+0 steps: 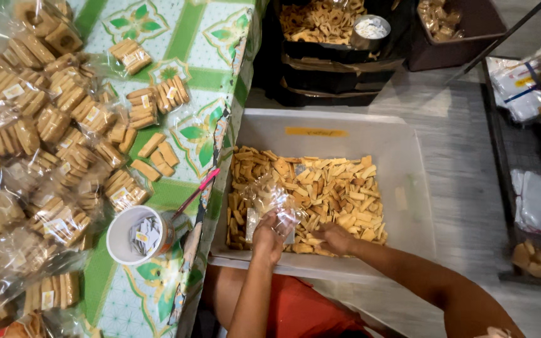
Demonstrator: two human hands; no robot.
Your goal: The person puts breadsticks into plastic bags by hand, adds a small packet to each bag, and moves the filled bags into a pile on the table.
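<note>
- The left hand (pixel 268 233) is closed around the bottom of a small clear plastic bag (pixel 272 199), holding it upright over the near part of a large white plastic tub (pixel 408 181).
- The bag's mouth flares open above the fingers; whether anything is inside it I cannot tell.
- The right hand (pixel 335 238) lies palm down on the biscuit sticks (pixel 327 188) in the tub, fingers curled into the pile just beside the left hand; whether it has closed on any sticks is hidden.
- The two hands sit close together at the tub's near edge, not touching.
- The biscuit sticks are short, tan and rectangular, and they cover most of the tub floor in a loose heap.
- The tub rests on the grey floor, pressed against the hanging edge of a green and white patterned tablecloth (pixel 189 37).
- On that cloth, to the left, lie many sealed clear packets of biscuits (pixel 64 125), each with a small label, plus a few loose sticks.
- A white cup (pixel 134 236) holding small paper labels stands near the cloth's edge, with a pink pen (pixel 196 192) just beyond it.
- Beyond the tub stand dark trays of biscuits (pixel 320 25), one with a metal bowl (pixel 370 30) set on it.
- The person's lap shows red cloth (pixel 302 313).
</note>
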